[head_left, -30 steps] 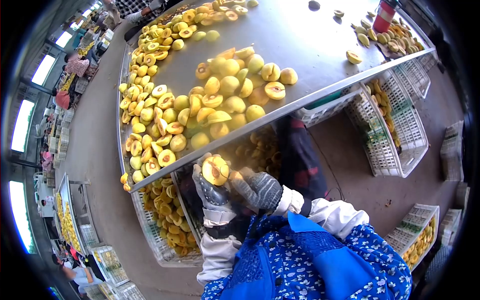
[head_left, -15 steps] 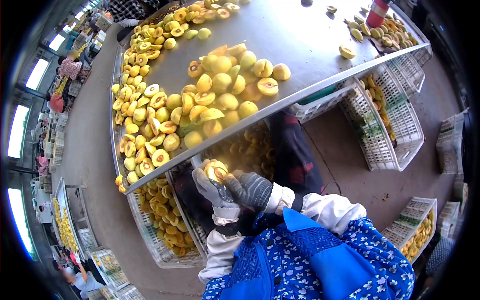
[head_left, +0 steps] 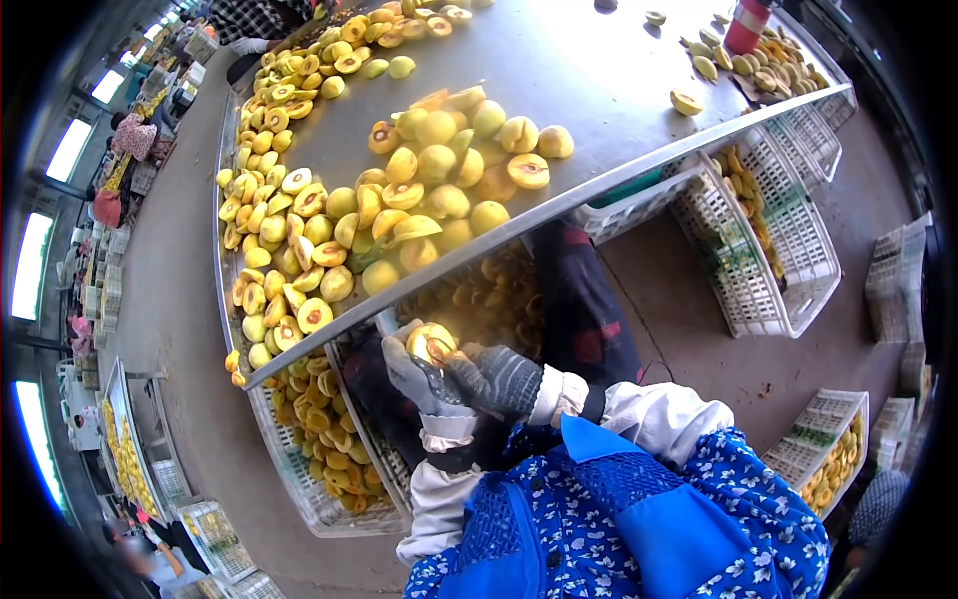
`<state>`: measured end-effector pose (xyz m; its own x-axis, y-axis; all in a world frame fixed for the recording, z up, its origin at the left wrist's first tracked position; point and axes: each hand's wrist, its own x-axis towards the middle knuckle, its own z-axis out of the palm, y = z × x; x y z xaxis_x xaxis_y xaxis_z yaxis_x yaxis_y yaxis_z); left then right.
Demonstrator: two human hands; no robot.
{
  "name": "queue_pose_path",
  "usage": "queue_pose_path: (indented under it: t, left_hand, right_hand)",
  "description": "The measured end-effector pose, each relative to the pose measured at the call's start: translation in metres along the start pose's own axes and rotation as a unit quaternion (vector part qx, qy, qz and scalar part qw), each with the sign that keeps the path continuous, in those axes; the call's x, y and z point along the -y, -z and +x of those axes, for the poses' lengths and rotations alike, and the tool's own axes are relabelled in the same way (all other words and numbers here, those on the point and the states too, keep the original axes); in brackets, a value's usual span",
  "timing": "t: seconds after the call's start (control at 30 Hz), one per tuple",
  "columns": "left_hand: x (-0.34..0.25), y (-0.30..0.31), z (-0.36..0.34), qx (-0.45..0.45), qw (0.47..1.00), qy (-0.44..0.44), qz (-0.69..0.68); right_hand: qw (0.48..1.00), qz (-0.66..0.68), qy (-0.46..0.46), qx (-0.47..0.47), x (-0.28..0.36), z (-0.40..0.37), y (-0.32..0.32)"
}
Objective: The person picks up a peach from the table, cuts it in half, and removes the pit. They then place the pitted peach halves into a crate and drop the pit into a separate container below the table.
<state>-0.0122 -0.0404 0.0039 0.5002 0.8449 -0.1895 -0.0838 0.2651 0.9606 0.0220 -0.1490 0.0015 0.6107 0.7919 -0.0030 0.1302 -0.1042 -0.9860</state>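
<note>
Just below the table's near edge, my left hand [head_left: 414, 381], in a grey knit glove, is wrapped round a yellow peach half [head_left: 431, 341]. The cut face of the fruit is turned up. My right hand [head_left: 502, 377], in a darker striped glove, presses in from the right with curled fingers, its fingertips right at the fruit. I cannot tell what those fingers hold. In front of both hands, a pile of halved and whole peaches [head_left: 436, 170] lies on the metal table [head_left: 559, 70].
More peach halves [head_left: 304, 225] line the table's left side. A crate of halves [head_left: 334, 449] stands below at the left, and white crates [head_left: 798, 290] stand at the right. A red container [head_left: 746, 28] sits at the far right corner. Another person's sleeve [head_left: 254, 20] shows at the far end.
The view has shifted very slightly. Both hands stay together at the peach half, with little visible movement.
</note>
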Motion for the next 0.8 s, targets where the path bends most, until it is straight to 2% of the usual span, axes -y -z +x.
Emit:
queue_pose_path:
  t: [0.1,0.2,0.3,0.4,0.43,0.5,0.53,0.67,0.8]
  left_hand:
    - [-0.004,0.002,-0.002,0.043,0.998,0.036,-0.016]
    - [-0.011,0.001,-0.002,0.053,0.987,0.112,-0.100]
    - [-0.006,0.009,0.008,0.091,0.992,0.089,0.020]
    - [-0.010,0.003,0.004,0.057,0.991,0.117,0.010]
    - [-0.017,-0.006,-0.004,0.022,0.993,0.115,0.004]
    - [-0.001,-0.007,-0.001,-0.045,0.998,0.053,0.014]
    - [0.009,-0.004,0.002,-0.078,0.996,0.022,0.020]
    - [0.036,0.005,0.012,-0.088,0.985,-0.129,0.080]
    - [0.022,0.006,0.007,0.021,0.985,-0.069,0.156]
  right_hand:
    - [0.998,0.043,-0.041,0.004,0.005,0.000,0.000]
    - [0.994,0.087,-0.058,0.030,0.009,-0.001,0.007]
    - [0.979,0.074,-0.144,0.120,0.009,0.000,0.018]
    - [0.990,0.033,-0.100,0.096,-0.009,0.002,0.012]
    - [0.997,0.014,-0.046,0.059,-0.010,0.003,0.008]
    - [0.998,-0.025,0.061,-0.015,-0.012,0.001,-0.002]
    - [0.999,-0.022,0.044,-0.013,-0.016,0.000,-0.005]
    - [1.000,0.007,-0.025,0.011,-0.016,-0.001,-0.004]
    - [0.999,0.030,-0.022,0.039,-0.023,-0.005,0.002]
